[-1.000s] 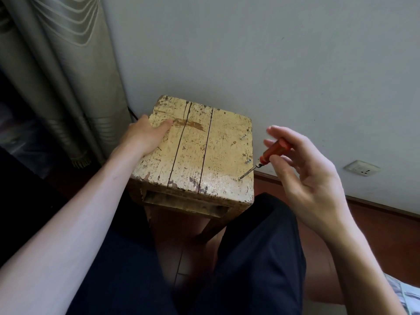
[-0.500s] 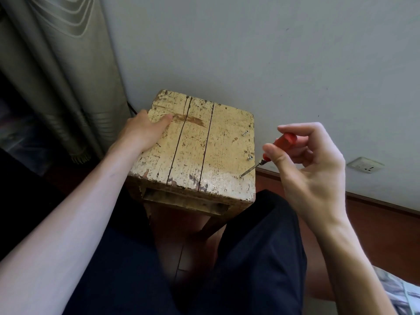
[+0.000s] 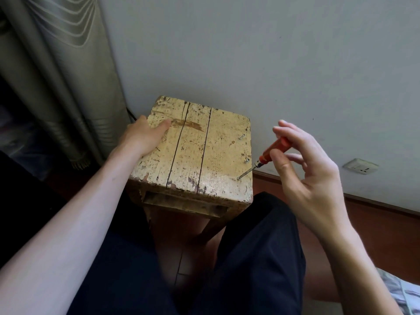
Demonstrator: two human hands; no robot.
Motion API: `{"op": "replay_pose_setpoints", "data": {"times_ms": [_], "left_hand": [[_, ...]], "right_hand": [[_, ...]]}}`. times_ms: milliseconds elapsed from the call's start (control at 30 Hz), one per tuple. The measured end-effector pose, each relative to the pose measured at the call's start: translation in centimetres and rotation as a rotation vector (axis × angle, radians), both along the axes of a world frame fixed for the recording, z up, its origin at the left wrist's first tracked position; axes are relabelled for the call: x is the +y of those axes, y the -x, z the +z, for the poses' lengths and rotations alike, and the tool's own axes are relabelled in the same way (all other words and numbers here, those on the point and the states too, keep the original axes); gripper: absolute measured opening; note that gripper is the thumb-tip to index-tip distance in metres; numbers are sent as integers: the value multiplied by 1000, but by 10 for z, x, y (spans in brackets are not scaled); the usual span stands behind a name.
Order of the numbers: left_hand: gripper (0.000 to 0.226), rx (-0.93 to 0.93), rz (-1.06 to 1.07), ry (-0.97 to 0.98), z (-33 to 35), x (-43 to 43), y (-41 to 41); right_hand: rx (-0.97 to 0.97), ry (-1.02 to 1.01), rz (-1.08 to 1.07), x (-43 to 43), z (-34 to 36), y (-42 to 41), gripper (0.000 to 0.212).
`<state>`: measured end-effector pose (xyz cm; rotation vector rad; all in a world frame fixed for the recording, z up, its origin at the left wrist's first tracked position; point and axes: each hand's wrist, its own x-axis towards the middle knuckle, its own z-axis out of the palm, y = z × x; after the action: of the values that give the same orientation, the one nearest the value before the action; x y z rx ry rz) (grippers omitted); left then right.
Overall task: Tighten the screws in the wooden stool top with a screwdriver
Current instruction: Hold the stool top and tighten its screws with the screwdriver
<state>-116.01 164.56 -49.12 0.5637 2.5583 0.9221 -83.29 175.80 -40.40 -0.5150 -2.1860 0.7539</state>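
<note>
One screwdriver (image 3: 272, 150), pinched by the right hand (image 3: 312, 178), slants tip down-left onto a screw (image 3: 239, 178); left hand (image 3: 143, 137) grips stool top (image 3: 218, 151).

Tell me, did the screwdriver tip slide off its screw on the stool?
No. The screwdriver tip stays on the same screw near the stool top front right corner. Only the right hand fingers shifted around its handle.

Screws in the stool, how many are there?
3, on the stool, right edge: far screw, middle screw, near screw under the screwdriver tip. The left hand may hide more.
</note>
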Motion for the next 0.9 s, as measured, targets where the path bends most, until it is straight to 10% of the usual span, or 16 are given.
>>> {"op": "replay_pose_setpoints", "data": {"times_ms": [200,900], "left_hand": [[99,12,-3,14,-2,1,1],[100,-5,-1,1,-3,1,4]], "right_hand": [[-46,217,249,8,4,0,35],[93,-21,-138,-10,-2,16,26]]}}
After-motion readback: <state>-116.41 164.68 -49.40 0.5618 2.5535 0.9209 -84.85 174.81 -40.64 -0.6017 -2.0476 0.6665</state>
